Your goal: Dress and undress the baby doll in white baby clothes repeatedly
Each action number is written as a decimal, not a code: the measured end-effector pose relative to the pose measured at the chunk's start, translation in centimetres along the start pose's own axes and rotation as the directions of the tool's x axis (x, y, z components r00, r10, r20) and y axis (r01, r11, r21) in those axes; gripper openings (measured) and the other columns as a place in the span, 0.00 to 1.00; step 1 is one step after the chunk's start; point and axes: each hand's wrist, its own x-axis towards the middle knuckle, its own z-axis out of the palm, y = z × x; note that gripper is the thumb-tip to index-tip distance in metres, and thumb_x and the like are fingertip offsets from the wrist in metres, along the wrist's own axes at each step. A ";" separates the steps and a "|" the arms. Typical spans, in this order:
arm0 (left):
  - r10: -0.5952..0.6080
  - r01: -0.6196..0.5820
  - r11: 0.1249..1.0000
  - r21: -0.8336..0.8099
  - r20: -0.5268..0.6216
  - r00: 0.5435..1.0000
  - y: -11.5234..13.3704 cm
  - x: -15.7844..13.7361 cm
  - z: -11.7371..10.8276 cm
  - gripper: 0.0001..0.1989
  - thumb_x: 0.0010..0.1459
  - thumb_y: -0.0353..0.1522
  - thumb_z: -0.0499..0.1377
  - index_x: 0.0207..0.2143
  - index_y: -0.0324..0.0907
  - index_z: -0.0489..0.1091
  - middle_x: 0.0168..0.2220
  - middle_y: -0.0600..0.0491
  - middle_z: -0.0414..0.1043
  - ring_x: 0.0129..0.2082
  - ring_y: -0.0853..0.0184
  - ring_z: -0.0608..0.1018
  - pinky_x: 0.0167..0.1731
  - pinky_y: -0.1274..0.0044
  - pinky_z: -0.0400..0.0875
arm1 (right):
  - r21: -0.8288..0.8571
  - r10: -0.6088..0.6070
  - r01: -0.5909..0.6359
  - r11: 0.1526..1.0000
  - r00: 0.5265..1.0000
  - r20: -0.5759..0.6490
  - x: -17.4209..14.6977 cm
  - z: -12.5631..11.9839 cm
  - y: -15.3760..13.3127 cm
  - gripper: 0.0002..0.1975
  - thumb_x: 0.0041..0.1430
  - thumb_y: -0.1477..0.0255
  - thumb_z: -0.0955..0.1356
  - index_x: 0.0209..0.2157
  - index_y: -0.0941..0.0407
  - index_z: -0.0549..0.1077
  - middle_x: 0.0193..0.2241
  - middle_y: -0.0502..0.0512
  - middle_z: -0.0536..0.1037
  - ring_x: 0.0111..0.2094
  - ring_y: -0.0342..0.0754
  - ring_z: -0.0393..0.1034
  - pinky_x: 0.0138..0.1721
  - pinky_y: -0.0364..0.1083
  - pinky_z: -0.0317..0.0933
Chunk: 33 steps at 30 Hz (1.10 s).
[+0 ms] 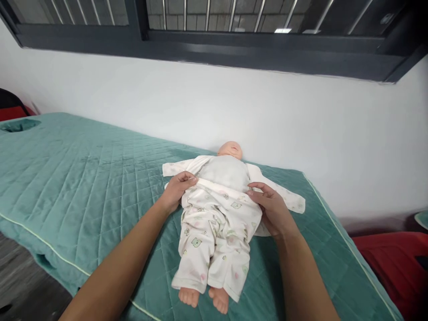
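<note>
Feet [189, 296] of the doll [225, 171] stuck out of the pants cuffs, toward near edge of bed [110, 178]. Doll on its back, closer to the bed's right edge than its left end. Left forearm [123, 263] crossed the near edge, slanted up and inward; right forearm [301, 267] ran up and inward between doll and right edge.

Pants [217, 223] were on the doll's legs, loosely wrinkled, waistband [220, 186] across the belly between the two hands. Left hand [175, 189]: thumb and index pinched the waistband's left end, cloth between tips, other fingers curled, wrist lower than the fingers. Right hand [274, 207]: thumb and index gripped the opposite end, index stretched over thumb, palm turned inward; remaining fingers partly hidden by cloth. Waistband taut-ish between both grips.

Past the fingers, torso grey-white and uncovered; top [289, 196] lay open around it, sleeves spread both ways, right one pointing at the bed's right edge. Head [230, 150] at the far edge, near far right corner, just beside wall [301, 116]. Window [234, 49] above.
</note>
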 end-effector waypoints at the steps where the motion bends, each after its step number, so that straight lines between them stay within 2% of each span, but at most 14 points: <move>1: 0.002 -0.002 1.000 0.004 -0.008 1.000 0.0 0.0 0.1 0.18 0.46 0.43 0.69 0.28 0.39 0.70 0.24 0.59 0.66 0.23 0.75 0.66 0.25 0.82 0.59 | -0.003 -0.002 0.002 1.000 1.000 0.018 0.0 -0.1 0.1 0.20 0.42 0.64 0.78 0.37 0.53 0.74 0.22 0.47 0.76 0.22 0.43 0.66 0.25 0.43 0.55; 3: 0.003 -0.003 0.999 0.054 0.002 1.000 0.0 0.0 0.3 0.18 0.47 0.43 0.68 0.28 0.39 0.70 0.25 0.58 0.66 0.25 0.74 0.66 0.26 0.81 0.59 | -0.018 -0.005 0.006 1.000 0.999 0.053 0.0 -0.5 0.4 0.21 0.42 0.65 0.78 0.39 0.53 0.73 0.26 0.48 0.78 0.24 0.43 0.68 0.28 0.44 0.57; 6: -0.001 -0.016 0.980 0.198 0.082 0.997 0.2 0.0 0.4 0.17 0.50 0.44 0.66 0.29 0.39 0.70 0.26 0.58 0.65 0.26 0.73 0.65 0.26 0.81 0.58 | -0.038 -0.034 0.037 0.999 0.997 0.074 -0.2 -1.3 1.0 0.21 0.44 0.67 0.78 0.41 0.53 0.73 0.30 0.50 0.79 0.28 0.44 0.69 0.33 0.44 0.59; 11: -0.076 -0.018 0.937 0.349 0.253 0.964 0.7 0.6 0.1 0.18 0.54 0.46 0.62 0.28 0.40 0.66 0.25 0.58 0.61 0.26 0.72 0.62 0.25 0.81 0.56 | -0.161 -0.110 0.120 0.980 0.991 0.073 -0.7 -2.6 1.1 0.21 0.44 0.69 0.78 0.42 0.54 0.73 0.32 0.48 0.73 0.30 0.41 0.65 0.32 0.42 0.58; 15: -0.201 0.042 0.906 0.420 0.342 0.918 1.3 0.9 -0.6 0.19 0.56 0.48 0.59 0.29 0.40 0.64 0.25 0.59 0.59 0.25 0.73 0.61 0.24 0.82 0.54 | -0.254 -0.015 0.049 0.966 0.991 0.133 -1.0 -3.0 1.0 0.20 0.44 0.69 0.77 0.40 0.54 0.72 0.31 0.47 0.69 0.29 0.41 0.62 0.29 0.42 0.57; 19: -0.292 0.101 0.892 0.440 0.391 0.873 2.1 0.7 -1.4 0.19 0.58 0.48 0.56 0.32 0.41 0.66 0.27 0.58 0.61 0.25 0.73 0.62 0.24 0.82 0.54 | -0.285 -0.061 0.095 0.954 0.990 0.125 -0.7 -2.7 1.3 0.16 0.48 0.66 0.76 0.35 0.54 0.69 0.32 0.48 0.69 0.33 0.42 0.63 0.34 0.43 0.58; 22: -0.328 0.118 0.895 0.429 0.456 0.827 2.6 0.4 -2.0 0.15 0.58 0.44 0.56 0.37 0.41 0.69 0.31 0.56 0.66 0.28 0.72 0.66 0.27 0.81 0.59 | -0.328 -0.066 0.101 0.939 0.991 0.117 -0.8 -2.5 1.4 0.18 0.48 0.66 0.77 0.37 0.54 0.69 0.33 0.49 0.69 0.34 0.43 0.63 0.35 0.43 0.59; 25: -0.316 0.073 0.901 0.427 0.534 0.784 2.8 0.3 -2.2 0.13 0.53 0.37 0.60 0.41 0.41 0.69 0.35 0.54 0.70 0.33 0.69 0.70 0.31 0.80 0.63 | -0.357 -0.074 0.118 0.927 0.988 0.134 -1.3 -2.3 1.1 0.19 0.49 0.67 0.76 0.38 0.53 0.67 0.34 0.48 0.69 0.35 0.44 0.64 0.37 0.44 0.60; 29: -0.269 -0.052 0.859 0.509 0.534 0.802 2.7 0.5 -2.0 0.13 0.46 0.33 0.62 0.37 0.40 0.70 0.33 0.54 0.72 0.34 0.65 0.71 0.32 0.78 0.65 | -0.530 -0.059 0.167 0.831 0.975 0.216 -2.3 -2.0 0.2 0.13 0.53 0.65 0.74 0.35 0.53 0.69 0.33 0.49 0.70 0.34 0.44 0.63 0.37 0.44 0.59; 33: -0.228 -0.133 0.808 0.574 0.512 0.828 2.4 0.7 -1.6 0.09 0.46 0.32 0.61 0.31 0.40 0.69 0.31 0.55 0.71 0.32 0.66 0.70 0.30 0.78 0.65 | -0.665 -0.041 0.258 0.701 0.945 0.323 -2.9 -1.7 -0.7 0.08 0.57 0.65 0.70 0.32 0.53 0.69 0.33 0.49 0.70 0.35 0.45 0.63 0.37 0.44 0.58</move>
